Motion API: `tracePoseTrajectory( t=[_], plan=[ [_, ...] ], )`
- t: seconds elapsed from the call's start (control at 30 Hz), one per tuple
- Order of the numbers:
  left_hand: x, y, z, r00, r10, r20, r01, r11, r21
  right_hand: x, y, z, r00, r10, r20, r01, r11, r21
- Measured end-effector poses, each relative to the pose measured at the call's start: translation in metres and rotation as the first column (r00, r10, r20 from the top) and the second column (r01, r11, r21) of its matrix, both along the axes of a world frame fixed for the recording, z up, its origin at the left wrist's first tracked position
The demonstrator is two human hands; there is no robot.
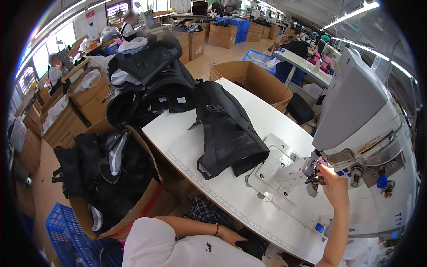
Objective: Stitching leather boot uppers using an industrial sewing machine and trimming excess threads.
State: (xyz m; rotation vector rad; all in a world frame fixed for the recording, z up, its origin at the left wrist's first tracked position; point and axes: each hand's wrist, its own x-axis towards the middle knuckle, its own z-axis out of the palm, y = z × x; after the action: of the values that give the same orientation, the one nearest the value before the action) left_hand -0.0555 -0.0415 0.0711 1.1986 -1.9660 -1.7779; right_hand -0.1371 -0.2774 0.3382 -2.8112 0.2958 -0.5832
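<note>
My right hand (pixel 334 183) reaches up to the needle area of a large grey-white sewing machine (pixel 356 102). Its fingers are bent and pinched together there; whatever they hold is too small to make out. Low in front of my body, my left hand (pixel 229 236) rests against a black thing (pixel 250 246), and its fingers are mostly hidden. On the white table (pixel 213 184), left of the machine's stitching plate (pixel 278 153), lies a black padded piece (pixel 229 131) shaped like a boot shaft. Neither hand touches it.
Similar black pieces (pixel 153 66) are heaped at the table's far left end. Below on the left, a cardboard box (pixel 149 209) holds black pieces with grey parts, beside a blue crate (pixel 62 231). Another cardboard box (pixel 249 73) stands beyond the table. Other people work farther back.
</note>
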Motion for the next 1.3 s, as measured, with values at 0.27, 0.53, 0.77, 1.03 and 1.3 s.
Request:
tracePoseTrajectory(
  t=[0.27, 0.53, 0.77, 1.03, 1.3],
  plan=[
    [0.028, -0.011, 0.107, 0.791, 0.187, -0.583, -0.213, 0.977, 0.024, -0.003, 0.027, -0.022, 0.956, 0.087, 0.279, 0.034, 0.915, -0.402],
    [0.020, -0.058, 0.153, -0.157, 0.707, -0.690, -0.301, 0.631, 0.715, -0.004, 0.111, -0.090, 0.895, -0.069, 0.440, 0.010, 0.991, 0.135],
    [0.021, -0.054, 0.150, -0.031, 0.767, -0.641, -0.383, 0.583, 0.716, -0.013, 0.105, -0.087, 0.931, -0.156, 0.331, 0.114, 0.983, 0.142],
    [0.028, -0.048, 0.166, 0.067, 0.831, -0.552, -0.381, 0.532, 0.756, -0.021, 0.099, -0.085, 0.943, -0.314, 0.114, 0.033, 0.425, 0.904],
    [0.033, -0.051, 0.175, 0.502, 0.695, -0.514, -0.674, 0.687, 0.272, -0.047, 0.077, -0.034, 0.622, -0.281, 0.731, 0.105, 0.955, 0.277]
  ],
)
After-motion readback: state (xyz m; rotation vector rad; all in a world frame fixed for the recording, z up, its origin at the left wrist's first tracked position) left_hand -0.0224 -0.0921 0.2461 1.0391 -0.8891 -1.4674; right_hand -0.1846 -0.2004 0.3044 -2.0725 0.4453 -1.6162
